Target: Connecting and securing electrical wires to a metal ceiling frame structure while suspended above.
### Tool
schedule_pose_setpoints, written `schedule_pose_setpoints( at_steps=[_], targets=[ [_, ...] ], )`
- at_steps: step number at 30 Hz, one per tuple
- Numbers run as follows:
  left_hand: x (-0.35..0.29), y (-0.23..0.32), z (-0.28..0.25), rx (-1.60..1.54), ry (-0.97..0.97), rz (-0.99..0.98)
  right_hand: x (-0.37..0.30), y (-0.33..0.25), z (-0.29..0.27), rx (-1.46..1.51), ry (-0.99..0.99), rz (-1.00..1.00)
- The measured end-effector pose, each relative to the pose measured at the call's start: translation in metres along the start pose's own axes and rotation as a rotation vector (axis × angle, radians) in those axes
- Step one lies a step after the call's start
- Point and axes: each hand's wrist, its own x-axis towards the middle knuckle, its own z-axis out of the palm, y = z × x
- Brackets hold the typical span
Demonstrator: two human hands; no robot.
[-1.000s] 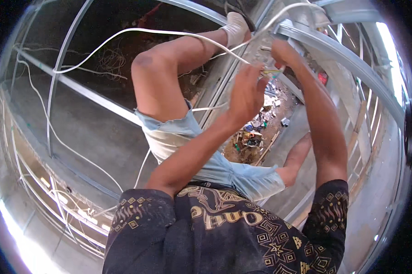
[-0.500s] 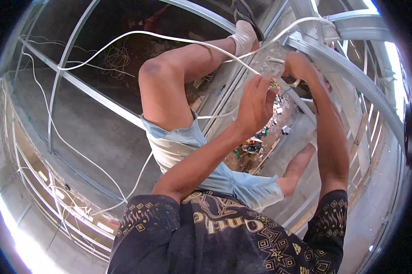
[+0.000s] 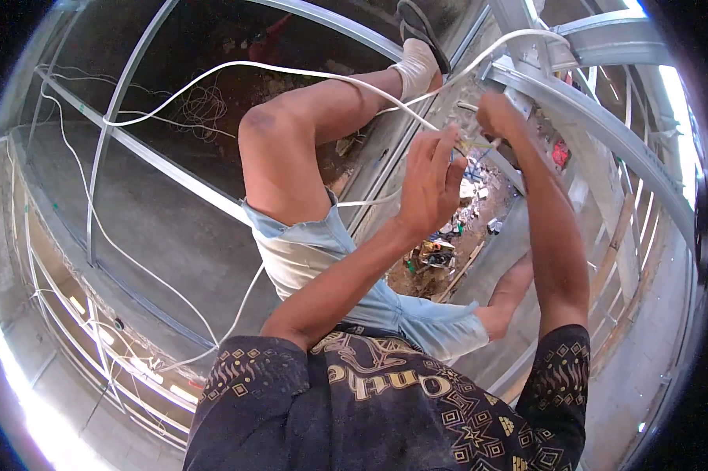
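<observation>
My left hand [image 3: 431, 179] is raised in front of my knees, its thumb and fingers pinched on the end of a white electrical cable [image 3: 291, 71]. Thin yellow-green and blue wires [image 3: 479, 147] stretch from these fingertips toward my right hand [image 3: 501, 119]. That hand is curled closed around another white cable, whose short piece [image 3: 468, 106] sticks out past the knuckles. Its fingertips are mostly hidden behind the back of the hand. The exact join between the wires cannot be made out.
Metal framing channels [image 3: 177, 173] run around me, with a beam [image 3: 605, 129] close by my right arm. Loose white cable [image 3: 126, 259] hangs at left. Far below lie a wire coil [image 3: 201, 110] and scattered debris [image 3: 440, 255]. My sandalled foot [image 3: 421, 59] rests near a ledge.
Both hands have shifted slightly left, carrying the wires along. My left hand's fingers are more upright, and my right forearm has swung inward a little.
</observation>
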Motion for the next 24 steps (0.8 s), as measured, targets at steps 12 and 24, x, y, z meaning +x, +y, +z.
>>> schedule_pose_setpoints(
  at_steps=[12,24],
  targets=[
    [-0.080,-0.007,0.015,0.214,-0.114,-0.072,0.006,0.004,-0.002,-0.096,-0.073,-0.211],
    [-0.083,-0.035,0.031,0.221,-0.231,-0.072,0.010,0.002,0.007,-0.129,-0.002,-0.234]
  ],
)
